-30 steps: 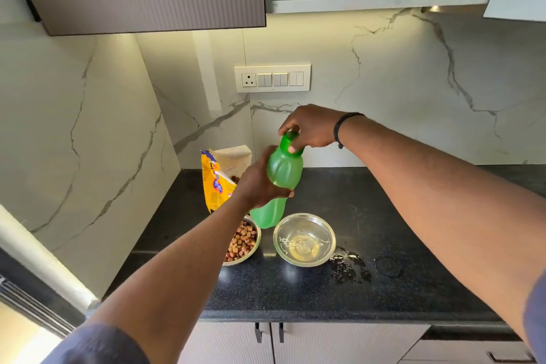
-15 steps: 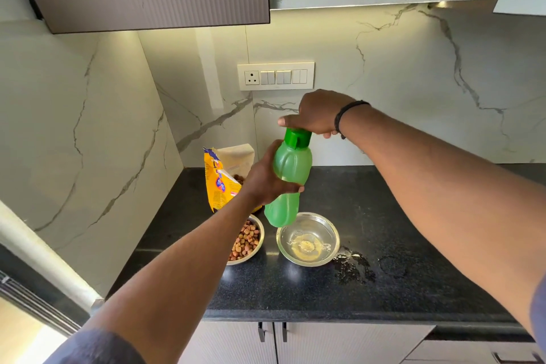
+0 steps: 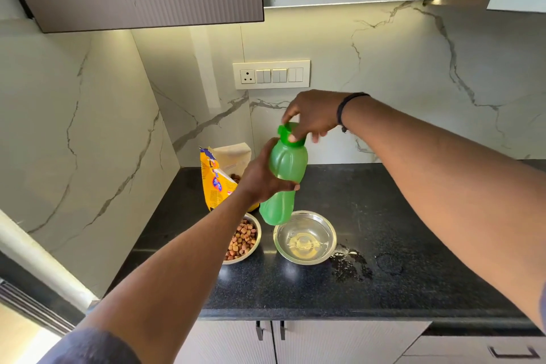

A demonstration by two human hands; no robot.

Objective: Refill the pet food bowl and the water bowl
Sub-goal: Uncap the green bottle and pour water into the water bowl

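My left hand grips the middle of a green water bottle and holds it upright above the counter. My right hand pinches the bottle's green cap, whose flip lid looks partly raised. Below the bottle sit two steel bowls: the food bowl with brown kibble on the left, partly hidden by my left forearm, and the water bowl with a little water on the right.
An open yellow pet food bag stands behind the bowls at the back corner of the black counter. A puddle of spilled water lies right of the water bowl. Marble walls close the left and back; cabinets hang overhead.
The bottle stayed in my left hand above the bowls. My right hand lifted off the cap, then came back down onto it with the fingertips, and the flip lid now looks raised.
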